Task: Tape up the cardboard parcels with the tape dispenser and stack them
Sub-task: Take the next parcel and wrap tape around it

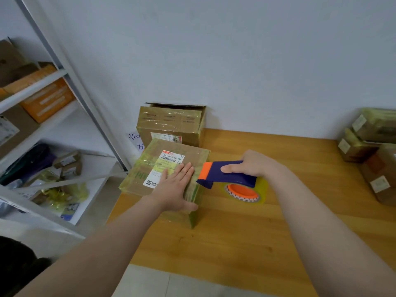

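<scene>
2 bare forearms enter from 6 o'clock over a wooden table (235, 232). left hand (174, 187): fingers straight, palm pressed flat on the top face of the taped cardboard parcel (150, 179), thumb at its near edge. right hand (250, 166): fingers curled round the blue handle of the tape dispenser (227, 174), whose orange blade end meets the parcel's top edge at 3 o'clock of the left hand. the clear tape roll (244, 192), on an orange core, hangs under the handle, close to the table. the parcel sits at the table's left edge, at 9 o'clock of the dispenser, and bears a white shipping label (171, 158). a larger box (169, 123) with a raised flap stands just behind it at 12 o'clock, against the wall. further taped parcels (368, 146) lie well apart at 3 o'clock; a metal shelf (42, 82) stands at 9 o'clock. judgement: the parcel looks light and stiff, its tape-covered skin probably slippery. hold it by flat pressure on top while taping, and by 2 opposite side faces for stacking.
</scene>
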